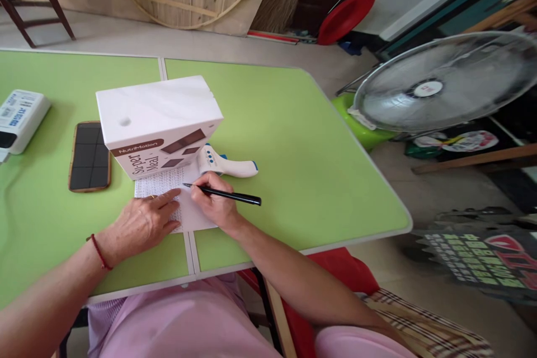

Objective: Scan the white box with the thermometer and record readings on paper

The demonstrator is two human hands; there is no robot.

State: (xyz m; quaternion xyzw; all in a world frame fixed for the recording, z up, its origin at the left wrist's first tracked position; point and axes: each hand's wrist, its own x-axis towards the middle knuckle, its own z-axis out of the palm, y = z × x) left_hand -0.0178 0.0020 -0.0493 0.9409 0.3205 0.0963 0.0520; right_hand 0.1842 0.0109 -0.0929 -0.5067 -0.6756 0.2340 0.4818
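Note:
A black pen (235, 196) is gripped in my right hand (216, 201), its tip close to the page. Beneath both hands lies a sheet of paper (197, 219) with dense handwriting on its left part; the right part looks blank. My left hand (146, 219) rests flat on the written side, fingers stretched out and apart, with a red cord round the wrist. A white box (161, 112) marked NutriMotion Super Meal stands just beyond, over the paper's far edge. Beside the box, a white and blue infrared thermometer (230, 165) lies near my right hand.
On the green table (293, 140), a phone (90, 156) lies left of the box. A white device (23, 117) with a cable sits farther left. A large fan (436, 86) stands beyond the right edge, and a red stool (346, 18) is behind.

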